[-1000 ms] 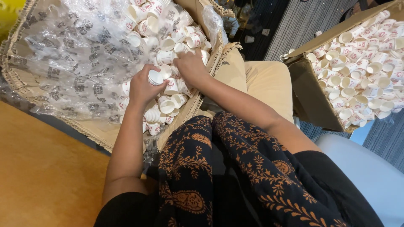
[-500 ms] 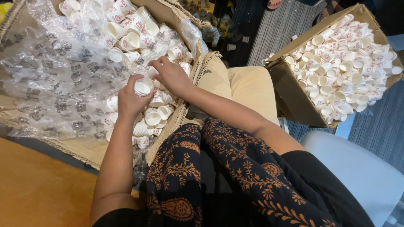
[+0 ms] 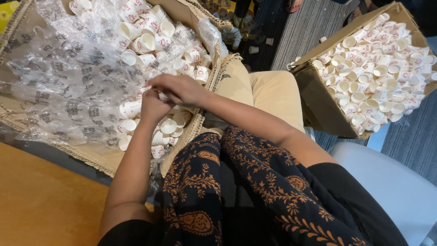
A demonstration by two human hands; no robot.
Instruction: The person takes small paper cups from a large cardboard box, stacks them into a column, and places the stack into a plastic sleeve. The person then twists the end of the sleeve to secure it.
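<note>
White paper cup (image 3: 162, 96) sits pinched between the left hand (image 3: 152, 107) and right hand (image 3: 180, 89), both clasping it over the cardboard box (image 3: 98, 157) of loose cups in plastic wrap (image 3: 68, 86).

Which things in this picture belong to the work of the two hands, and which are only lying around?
In use:
- left hand and right hand, together on a small white paper cup
- large open cardboard box of loose white cups
- crumpled clear plastic liner

Lying about:
- second cardboard box full of cups
- orange wooden tabletop
- pale chair seat
</note>
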